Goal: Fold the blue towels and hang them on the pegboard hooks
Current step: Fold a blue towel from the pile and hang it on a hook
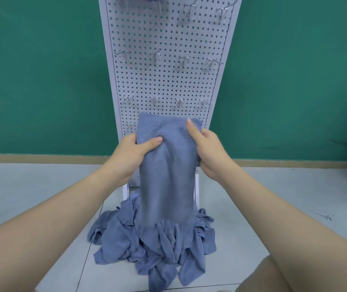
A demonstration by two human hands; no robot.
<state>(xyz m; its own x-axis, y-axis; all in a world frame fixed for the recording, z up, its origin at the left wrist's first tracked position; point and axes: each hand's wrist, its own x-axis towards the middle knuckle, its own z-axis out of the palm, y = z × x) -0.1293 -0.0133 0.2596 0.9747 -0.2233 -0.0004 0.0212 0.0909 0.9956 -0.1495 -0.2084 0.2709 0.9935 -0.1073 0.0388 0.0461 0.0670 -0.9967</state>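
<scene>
We're pinching the folded towel (168, 165) mid-frame, left hand (134, 152) and right hand (208, 152) each gripping a top edge, above the pile (153, 245) at bottom centre; probably keeping edges aligned before draping over a hook (155, 56).

Single head view, looking forward and down, close over both forearms, facing pegboard (168, 60) ahead.
</scene>
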